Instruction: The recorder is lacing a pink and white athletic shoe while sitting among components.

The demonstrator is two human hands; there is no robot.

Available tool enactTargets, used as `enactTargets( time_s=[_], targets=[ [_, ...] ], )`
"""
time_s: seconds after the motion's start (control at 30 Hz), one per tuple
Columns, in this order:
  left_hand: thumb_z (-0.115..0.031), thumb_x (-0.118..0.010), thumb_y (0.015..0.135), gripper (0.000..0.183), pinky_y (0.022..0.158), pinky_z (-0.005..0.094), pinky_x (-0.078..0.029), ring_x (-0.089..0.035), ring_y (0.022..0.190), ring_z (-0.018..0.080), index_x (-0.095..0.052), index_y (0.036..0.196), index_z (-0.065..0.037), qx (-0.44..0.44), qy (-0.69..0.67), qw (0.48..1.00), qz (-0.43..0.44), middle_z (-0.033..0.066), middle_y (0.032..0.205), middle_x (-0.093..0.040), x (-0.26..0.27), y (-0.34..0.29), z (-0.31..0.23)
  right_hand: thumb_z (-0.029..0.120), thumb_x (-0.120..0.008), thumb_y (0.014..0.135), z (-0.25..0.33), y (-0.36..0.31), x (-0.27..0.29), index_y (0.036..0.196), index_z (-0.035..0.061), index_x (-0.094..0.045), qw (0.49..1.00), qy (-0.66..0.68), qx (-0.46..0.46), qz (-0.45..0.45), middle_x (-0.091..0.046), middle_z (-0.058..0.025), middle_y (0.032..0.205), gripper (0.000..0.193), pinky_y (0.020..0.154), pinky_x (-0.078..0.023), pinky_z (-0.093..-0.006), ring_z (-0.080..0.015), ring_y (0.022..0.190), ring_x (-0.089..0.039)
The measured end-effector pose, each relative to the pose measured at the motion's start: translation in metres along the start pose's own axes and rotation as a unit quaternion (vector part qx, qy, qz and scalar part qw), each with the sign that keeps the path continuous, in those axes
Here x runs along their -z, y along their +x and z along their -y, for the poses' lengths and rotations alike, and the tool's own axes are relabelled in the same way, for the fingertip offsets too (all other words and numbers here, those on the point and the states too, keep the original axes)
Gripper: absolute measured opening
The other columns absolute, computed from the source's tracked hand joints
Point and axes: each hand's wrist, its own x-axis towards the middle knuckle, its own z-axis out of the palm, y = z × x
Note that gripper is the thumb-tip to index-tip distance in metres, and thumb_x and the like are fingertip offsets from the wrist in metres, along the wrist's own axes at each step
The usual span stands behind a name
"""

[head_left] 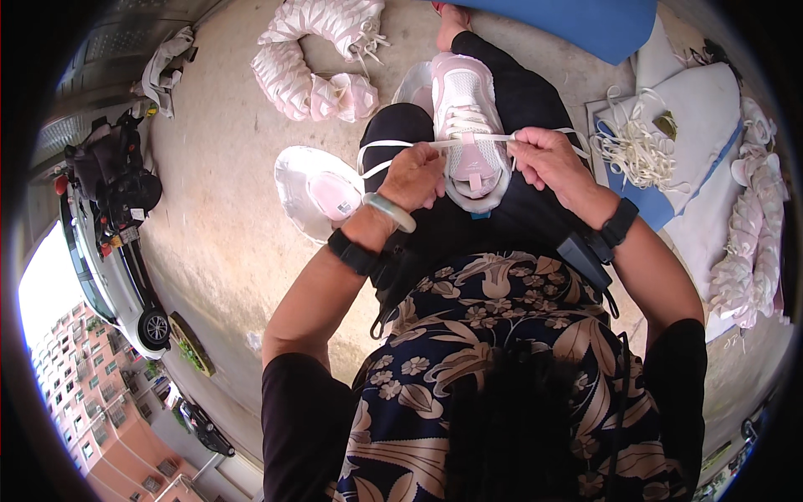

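A pink and white sneaker (473, 161) rests between my knees, its heel opening facing me and its toe pointing away. A flat white shoelace (493, 138) runs taut across its tongue, below the laced rows. My left hand (416, 177) is closed on the lace at the shoe's left side, and a loose loop arcs out over my left knee. At the right side my right hand (552, 165) pinches the lace between thumb and fingers; its other end trails past the knuckles. Beside my left forearm lies a white shoe piece with a pink inside (322, 191).
A curved row of nested pink-white shoe uppers (288, 71) lies at far left. To the right are tangled white laces (637, 155), white sheets (707, 96) and more stacked uppers (743, 251). A blue sheet (577, 18) lies far ahead. A scooter (117, 167) stands left.
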Motion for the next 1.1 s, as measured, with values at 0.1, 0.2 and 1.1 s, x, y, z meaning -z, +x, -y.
enactTargets(
  time_s=[0.1, 0.2, 1.1],
  targets=[
    [-0.018, -0.043, 0.087, 0.022, 0.034, 0.0231, -0.033, -0.043, 0.037, 0.0092, -0.055, 0.089, 0.000, 0.007, 0.016, 1.000, -0.010, 0.0047, 0.053, -0.053, -0.002, 0.018, -0.003, 0.020, -0.054, 0.087, 0.000, 0.013, -0.004, 0.081, 0.0056, -0.057, 0.998, -0.003, 0.029, -0.052, -0.050, 0.0031, 0.060, 0.016, 0.037, -0.033, -0.0172, -0.0022, 0.048, -0.044],
    [-0.019, -0.045, 0.087, 0.018, 0.031, 0.0209, -0.028, -0.040, 0.035, 0.0070, -0.052, 0.079, -0.005, 0.054, -0.039, 0.998, 0.005, 0.0033, 0.055, -0.052, 0.000, 0.029, -0.006, 0.020, -0.054, 0.087, -0.004, 0.024, -0.005, 0.086, 0.0055, -0.059, 0.997, 0.012, 0.039, -0.070, -0.054, 0.0022, 0.064, 0.015, 0.038, -0.034, -0.0168, -0.0026, 0.049, -0.046],
    [-0.002, -0.061, 0.079, 0.004, 0.058, 0.0206, -0.042, -0.051, 0.064, 0.0075, -0.059, 0.083, -0.001, -0.328, -0.039, 0.925, -0.186, 0.0013, 0.071, -0.058, 0.010, -0.001, 0.024, 0.005, -0.056, 0.083, -0.020, 0.019, -0.005, 0.083, 0.0014, -0.059, 0.989, 0.029, 0.121, -0.075, -0.059, -0.0018, 0.071, 0.005, 0.050, -0.045, -0.0182, -0.0050, 0.059, -0.055]
  ],
)
